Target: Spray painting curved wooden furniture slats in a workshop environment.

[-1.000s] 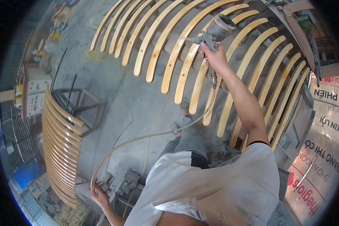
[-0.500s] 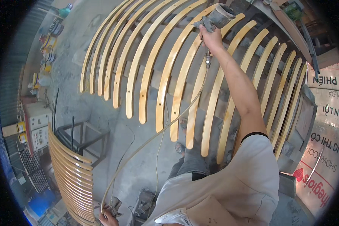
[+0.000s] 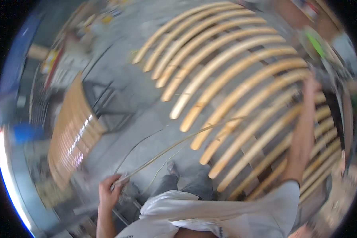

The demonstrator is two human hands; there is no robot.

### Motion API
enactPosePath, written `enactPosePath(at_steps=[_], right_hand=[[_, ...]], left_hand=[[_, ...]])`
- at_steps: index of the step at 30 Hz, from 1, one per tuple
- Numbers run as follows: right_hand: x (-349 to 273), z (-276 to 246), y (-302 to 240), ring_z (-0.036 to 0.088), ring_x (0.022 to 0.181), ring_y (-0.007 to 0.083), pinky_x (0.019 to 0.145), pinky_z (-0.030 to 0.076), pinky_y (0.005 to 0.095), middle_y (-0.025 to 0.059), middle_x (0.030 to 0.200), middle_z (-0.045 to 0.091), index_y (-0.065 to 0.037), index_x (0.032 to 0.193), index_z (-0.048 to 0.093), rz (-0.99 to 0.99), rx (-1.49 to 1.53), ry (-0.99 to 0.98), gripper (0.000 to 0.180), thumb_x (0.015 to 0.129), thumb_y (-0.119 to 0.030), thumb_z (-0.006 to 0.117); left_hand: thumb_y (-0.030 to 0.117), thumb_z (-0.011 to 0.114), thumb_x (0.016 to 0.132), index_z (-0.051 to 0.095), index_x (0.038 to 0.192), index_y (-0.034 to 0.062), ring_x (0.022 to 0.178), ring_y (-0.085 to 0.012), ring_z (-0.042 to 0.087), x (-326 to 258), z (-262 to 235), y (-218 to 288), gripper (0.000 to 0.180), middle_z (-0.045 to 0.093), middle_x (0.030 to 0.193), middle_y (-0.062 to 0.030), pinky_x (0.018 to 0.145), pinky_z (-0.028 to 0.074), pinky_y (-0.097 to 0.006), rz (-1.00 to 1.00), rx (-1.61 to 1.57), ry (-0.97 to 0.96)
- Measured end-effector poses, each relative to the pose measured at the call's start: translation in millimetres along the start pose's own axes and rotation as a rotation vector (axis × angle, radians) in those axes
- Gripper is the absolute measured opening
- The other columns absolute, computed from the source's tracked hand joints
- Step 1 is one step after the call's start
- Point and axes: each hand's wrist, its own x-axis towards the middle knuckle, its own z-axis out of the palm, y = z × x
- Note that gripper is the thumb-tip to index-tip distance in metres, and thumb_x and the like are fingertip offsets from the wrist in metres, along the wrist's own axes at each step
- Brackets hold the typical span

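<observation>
- Reaching to 2 o'clock, the right hand (image 3: 312,85) has slid further along the curved wooden slats (image 3: 234,85); blur hides its fingers, so their state cannot be told
- Now raised at 7 o'clock, left hand (image 3: 108,193) pinches the thin hose (image 3: 178,143), feeding slack

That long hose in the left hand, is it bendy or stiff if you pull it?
Probably bendy: the hose sags in a loose curve from the left hand across the floor toward the curved slats. It looks thin, so likely light for its length. A tug would probably make it drag and whip sideways, and it might catch on a slat end.
</observation>
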Motion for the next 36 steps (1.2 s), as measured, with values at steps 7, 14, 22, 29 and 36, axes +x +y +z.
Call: enactPosePath(at_steps=[7, 14, 22, 29, 36], right_hand=[[-178, 67, -97, 0.061, 0.082, 0.009, 0.054, 0.045, 0.0245, 0.004, 0.103, 0.069, -0.007, 0.114, 0.061, -0.02, 0.079, -0.272, 0.034, 0.094, -0.034, 0.062], [-332, 133, -176, 0.066, 0.088, 0.012, 0.048, 0.043, 0.0212, 0.0095, 0.112, 0.068, -0.001, 0.123, 0.055, -0.148, -0.012, -0.552, 0.039, 0.099, -0.033, 0.053], [-470, 188, -254, 0.064, 0.088, 0.0121, 0.049, 0.043, 0.0217, 0.0082, 0.107, 0.067, -0.002, 0.119, 0.058, -0.223, -0.133, -0.534, 0.039, 0.099, -0.034, 0.053], [-519, 263, -295, 0.06, 0.083, 0.01, 0.057, 0.042, 0.0189, 0.0093, 0.103, 0.065, 0.002, 0.119, 0.058, -0.2, -0.097, -0.478, 0.062, 0.09, -0.053, 0.061], [-472, 347, -291, 0.06, 0.086, 0.0117, 0.059, 0.042, 0.0178, 0.0131, 0.108, 0.063, 0.003, 0.123, 0.052, -0.176, 0.02, -0.414, 0.069, 0.088, -0.055, 0.062]], left_hand=[[0.005, 0.062, 0.077, 0.067, 0.098, 0.0016, 0.088, -0.0334, 0.065, 13, -10, -46, 0.022, 0.067, 0.093, -0.0151, 0.079, 0.051, -0.037, -0.196, -0.169, 0.077], [0.004, 0.059, 0.078, 0.066, 0.108, 0.0091, 0.089, -0.031, 0.06, 123, -64, -97, 0.031, 0.059, 0.096, -0.0135, 0.077, 0.049, -0.038, 0.065, 0.224, 0.335], [0.004, 0.058, 0.082, 0.065, 0.105, 0.0057, 0.083, -0.0298, 0.058, 317, -151, -145, 0.024, 0.058, 0.091, -0.013, 0.073, 0.047, -0.035, 0.429, -0.372, 0.395], [0.03, 0.053, 0.098, 0.064, 0.107, 0.0035, 0.088, -0.0178, 0.062, 492, -235, -133, 0.03, 0.066, 0.092, -0.0099, 0.078, 0.048, -0.029, 0.56, -0.478, 0.593], [0.044, 0.05, 0.098, 0.065, 0.112, 0.0051, 0.091, -0.0153, 0.062, 634, -302, -98, 0.044, 0.069, 0.094, -0.0088, 0.08, 0.047, -0.028, 0.597, -0.477, 0.659]])
